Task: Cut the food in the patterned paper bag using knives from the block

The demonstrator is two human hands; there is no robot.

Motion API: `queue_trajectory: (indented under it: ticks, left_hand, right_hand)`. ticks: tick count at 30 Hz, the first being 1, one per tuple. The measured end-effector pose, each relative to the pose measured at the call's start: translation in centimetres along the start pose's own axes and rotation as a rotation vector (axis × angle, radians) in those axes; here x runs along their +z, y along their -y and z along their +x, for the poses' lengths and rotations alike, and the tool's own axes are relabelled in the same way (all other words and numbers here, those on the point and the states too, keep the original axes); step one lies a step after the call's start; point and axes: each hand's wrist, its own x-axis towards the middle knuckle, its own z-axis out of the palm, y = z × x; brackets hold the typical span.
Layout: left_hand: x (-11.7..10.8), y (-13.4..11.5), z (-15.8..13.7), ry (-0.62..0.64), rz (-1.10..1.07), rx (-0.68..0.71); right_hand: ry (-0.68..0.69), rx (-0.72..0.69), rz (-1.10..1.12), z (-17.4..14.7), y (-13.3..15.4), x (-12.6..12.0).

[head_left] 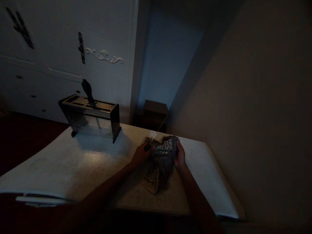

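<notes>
My left hand (141,154) is closed round the dark handle of a knife (159,129), whose thin blade points up and to the right. A patterned grey-brown cloth (165,159) hangs bunched between my hands, its lower corner lying on the table. My right hand (180,155) grips the right side of this cloth. Part of the cloth also touches my left hand. To the left stands a knife block (114,118) with clear sides and a slotted top; a black-handled utensil (87,91) stands upright in one slot. The room is dim, so fine detail is lost.
The table has a pale, marbled-looking cover (102,169), with a torn or lifted front left edge. Behind it are a white cupboard (107,29) with dark handles and a brown box (156,109). A plain wall (255,97) runs along the right.
</notes>
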Motion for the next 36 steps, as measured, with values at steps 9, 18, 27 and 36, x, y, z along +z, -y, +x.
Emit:
queue_trajectory:
  ticks: [9, 18, 27, 36]
  left_hand:
    - [-0.3, -0.5, -0.8, -0.015, 0.558, 0.026]
    - [-0.2, -1.0, -1.2, 0.247, 0.812, 0.125]
    - [-0.4, -0.7, -0.8, 0.264, 0.762, 0.213]
    - [-0.9, -0.2, -0.2, 0.176, 0.471, 0.124]
  right_hand:
    - [0.127, 0.128, 0.181, -0.8, 0.7, 0.7]
    - [0.294, 0.016, -0.098, -2.9, 1.0, 2.4]
    - [0.388, 0.089, -0.254, -4.4, 1.7, 4.3]
    - [0.266, -0.05, -0.386, -3.0, 0.4, 3.0]
